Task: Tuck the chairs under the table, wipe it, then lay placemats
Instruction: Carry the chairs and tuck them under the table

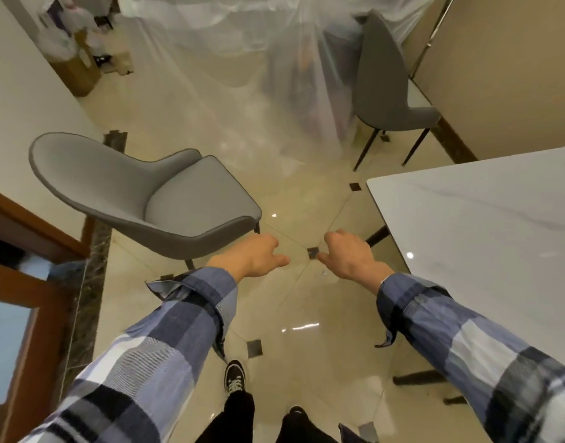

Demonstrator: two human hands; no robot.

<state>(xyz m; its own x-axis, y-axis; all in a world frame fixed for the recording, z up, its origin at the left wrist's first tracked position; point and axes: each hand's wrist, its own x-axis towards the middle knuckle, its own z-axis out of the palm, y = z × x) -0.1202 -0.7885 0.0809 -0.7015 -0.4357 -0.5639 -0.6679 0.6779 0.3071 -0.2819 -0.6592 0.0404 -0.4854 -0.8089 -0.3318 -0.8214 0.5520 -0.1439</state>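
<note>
Left of the counter [485, 219], well apart from it, a grey chair [153, 193] stands on the tiled floor [306, 302] with its seat turned toward the counter and its backrest toward the wall. The left hand [254, 255] hangs just beside the chair's seat edge, nearer the counter, fingers loosely curled and holding nothing, not touching the chair. The right hand [350, 254] hovers between the left hand and the counter's near corner, close to a counter leg, its fingers also loosely curled and empty. Both arms wear plaid sleeves [166, 340]. Beyond the counter's far corner, a second grey chair [389, 87] stands by the wall, pulled clear of the counter, well apart from both hands
</note>
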